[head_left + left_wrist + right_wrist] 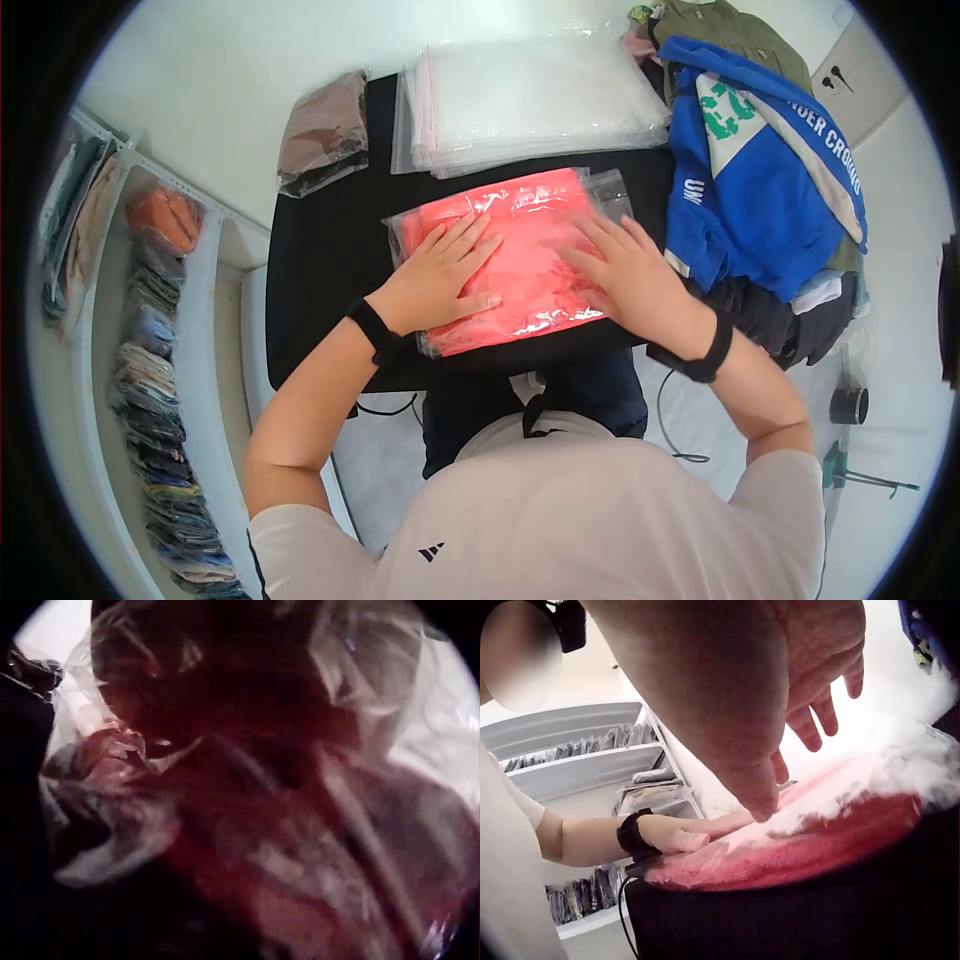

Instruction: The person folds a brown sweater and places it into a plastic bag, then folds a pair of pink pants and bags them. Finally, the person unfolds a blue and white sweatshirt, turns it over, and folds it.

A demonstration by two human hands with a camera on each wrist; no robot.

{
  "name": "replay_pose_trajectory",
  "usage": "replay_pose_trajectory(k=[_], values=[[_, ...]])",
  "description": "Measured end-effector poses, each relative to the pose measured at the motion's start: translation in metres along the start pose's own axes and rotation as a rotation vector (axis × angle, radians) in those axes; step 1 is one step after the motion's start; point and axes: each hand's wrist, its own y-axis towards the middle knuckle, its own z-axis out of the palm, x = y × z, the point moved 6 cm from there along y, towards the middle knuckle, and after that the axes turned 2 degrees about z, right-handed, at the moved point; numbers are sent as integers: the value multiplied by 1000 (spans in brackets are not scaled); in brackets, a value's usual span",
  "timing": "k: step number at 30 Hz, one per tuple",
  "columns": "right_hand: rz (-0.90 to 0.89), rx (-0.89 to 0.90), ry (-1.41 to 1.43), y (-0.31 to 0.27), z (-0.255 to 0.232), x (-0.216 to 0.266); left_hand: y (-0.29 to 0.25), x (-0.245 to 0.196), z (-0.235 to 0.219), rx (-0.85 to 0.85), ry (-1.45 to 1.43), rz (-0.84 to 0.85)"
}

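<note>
I see left hand (430, 282) flat on pink pack (535, 240), fingers apart — right hand (637, 285) over other side, fingers straight, apart too. Clear bags (540, 100) beyond.

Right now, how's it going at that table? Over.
Left hand on pink bagged package; right hand over its other side, contact unclear. Package lying on black table. Clear bag stack beyond, not overlapping it.

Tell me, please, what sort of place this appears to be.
Likely a garment-packing room: a bagged pink item on the table, a stack of clear bags, and shelves of folded clothes.
</note>
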Motion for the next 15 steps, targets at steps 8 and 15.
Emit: replay_pose_trajectory(k=[8, 15], values=[[3, 15, 342, -20, 46, -32, -12, 13, -13, -100, -237, 7], [6, -37, 422, -16, 38, -28, -51, -49, -45, -91, -111, -169]])
